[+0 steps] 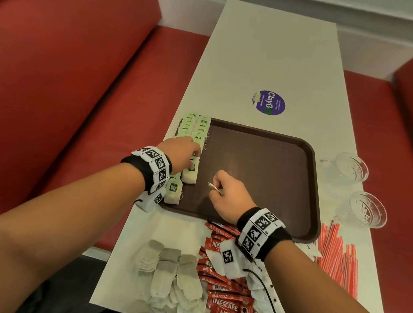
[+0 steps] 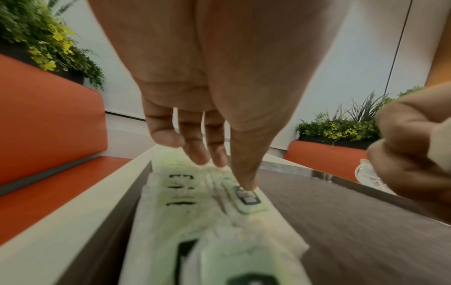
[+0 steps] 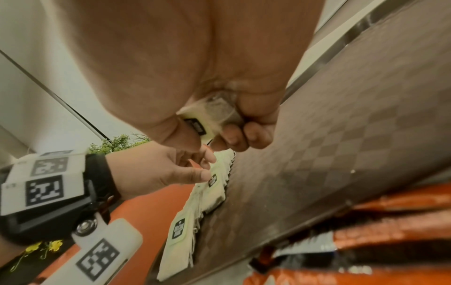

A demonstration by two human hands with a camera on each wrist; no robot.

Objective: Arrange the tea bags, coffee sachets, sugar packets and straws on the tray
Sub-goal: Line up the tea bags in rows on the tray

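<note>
Two overlapping rows of green-tagged tea bags [image 1: 194,139] run along the left edge of the brown tray [image 1: 263,167], each bag lapped over the next, probably to save room for the other items. The left hand [image 1: 179,153] reaches over the row with fingers nearly straight, the thumb [image 2: 246,173] pressing a tag flat, apparently to steady the row. The right hand [image 1: 229,192] hovers over the tray's bare middle, its fingers curled round a spare tea bag [image 3: 212,117], likely the next one to lay down. Plain tea bags [image 1: 170,275], Nescafe coffee sachets [image 1: 230,309] and red straws [image 1: 337,259] wait on the table [image 1: 262,47] near the tray; white packets, perhaps sugar, lie partly hidden under the right wrist.
</note>
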